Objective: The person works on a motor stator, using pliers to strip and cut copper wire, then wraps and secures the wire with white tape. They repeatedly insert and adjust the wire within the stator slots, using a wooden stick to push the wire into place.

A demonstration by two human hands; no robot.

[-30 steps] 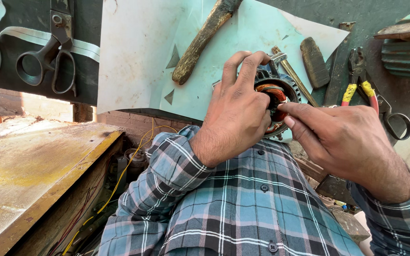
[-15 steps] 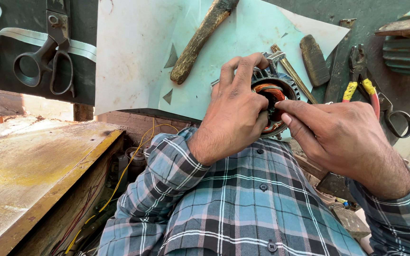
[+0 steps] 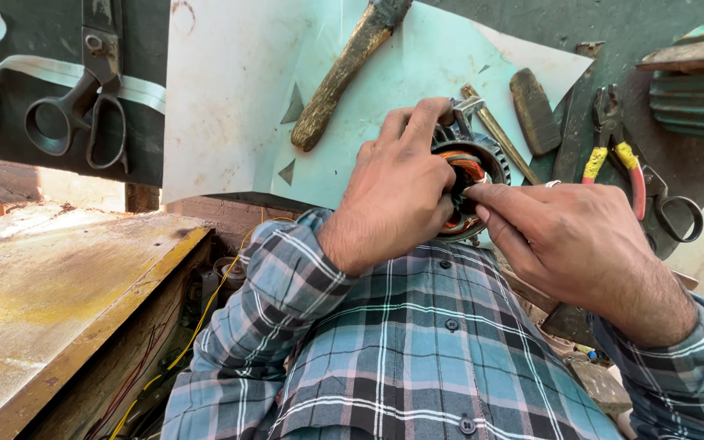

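Two hands: left hand (image 3: 397,191), right hand (image 3: 576,240), both on one motor stator (image 3: 473,167) with copper windings. Two pairs of scissors: black pair (image 3: 83,106) at left, second pair (image 3: 678,208) at right. One pair of pliers (image 3: 613,138) with yellow and red handles. One wooden-handled tool (image 3: 348,69). One pale paper sheet (image 3: 230,98). One white tape strip (image 3: 10,65). One dark flat block (image 3: 535,110).

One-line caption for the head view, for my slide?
Both hands, left and right, grip a copper-wound stator.

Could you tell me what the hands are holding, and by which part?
Left hand grips the round motor stator by its rim; right hand fingers pinch at its copper winding.
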